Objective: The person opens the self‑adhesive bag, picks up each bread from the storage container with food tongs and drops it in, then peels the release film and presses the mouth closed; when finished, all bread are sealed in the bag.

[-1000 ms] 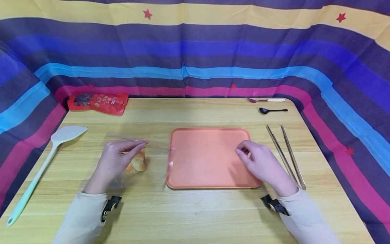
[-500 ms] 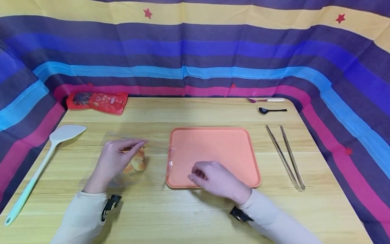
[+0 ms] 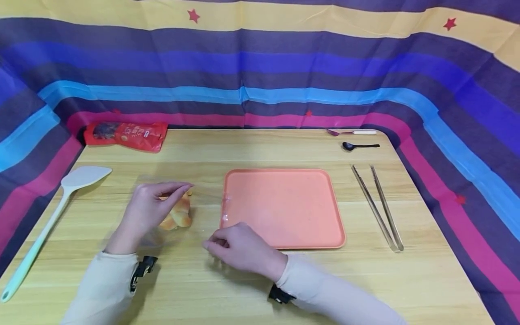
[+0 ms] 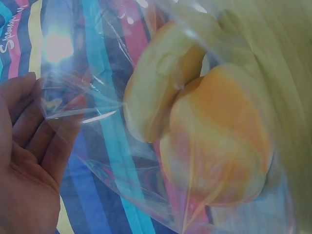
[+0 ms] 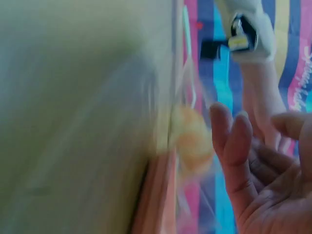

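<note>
Bread rolls in a clear plastic bag lie left of centre in the head view, on the wooden table, just left of the orange tray. The left hand rests on the bag, fingertips pinching the film above the rolls; the left wrist view shows the crinkled film lying against its fingers with two golden rolls inside. The right hand hovers at the lower centre of the frame, just below the tray's near left corner, fingers loosely curled and gripping nothing. A pale spatula lies at the left edge, a red packet at the upper left, metal tongs to the right of the tray, and a black spoon and a white-handled fork at the upper right.
</note>
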`<state>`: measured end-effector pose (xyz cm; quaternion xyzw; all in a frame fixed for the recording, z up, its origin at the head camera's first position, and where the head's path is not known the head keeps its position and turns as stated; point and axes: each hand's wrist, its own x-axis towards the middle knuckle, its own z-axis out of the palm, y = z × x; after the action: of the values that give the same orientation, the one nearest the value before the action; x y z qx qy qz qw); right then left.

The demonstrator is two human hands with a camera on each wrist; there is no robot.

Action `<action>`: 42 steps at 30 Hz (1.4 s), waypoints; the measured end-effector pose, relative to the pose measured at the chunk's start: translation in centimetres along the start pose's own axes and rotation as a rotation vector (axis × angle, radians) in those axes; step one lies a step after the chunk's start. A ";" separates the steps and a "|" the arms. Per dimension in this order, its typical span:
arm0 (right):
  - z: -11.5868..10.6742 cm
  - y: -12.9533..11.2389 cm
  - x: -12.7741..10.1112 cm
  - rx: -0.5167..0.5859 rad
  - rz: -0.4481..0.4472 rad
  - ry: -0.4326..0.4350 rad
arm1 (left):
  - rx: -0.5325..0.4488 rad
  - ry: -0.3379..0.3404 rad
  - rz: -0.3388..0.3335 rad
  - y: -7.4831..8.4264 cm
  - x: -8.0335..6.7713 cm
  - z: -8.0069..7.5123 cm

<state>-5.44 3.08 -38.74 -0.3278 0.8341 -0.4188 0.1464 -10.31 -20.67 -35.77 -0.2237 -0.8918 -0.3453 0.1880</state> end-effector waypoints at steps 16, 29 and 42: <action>5.0 -1.7 3.2 0.968 0.405 0.048 | 0.009 0.021 0.004 0.0 -0.3 -0.1; 3.1 -1.5 4.6 0.734 0.282 0.179 | 0.083 0.115 -0.016 1.7 0.0 -1.2; -4.3 0.0 4.2 -0.005 -0.140 0.407 | 0.110 0.347 0.050 5.8 2.1 -2.4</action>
<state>-10.75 2.85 -36.00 -0.2941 0.8225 -0.4836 -0.0554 -8.59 -17.98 -30.00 -0.1723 -0.8578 -0.3245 0.3593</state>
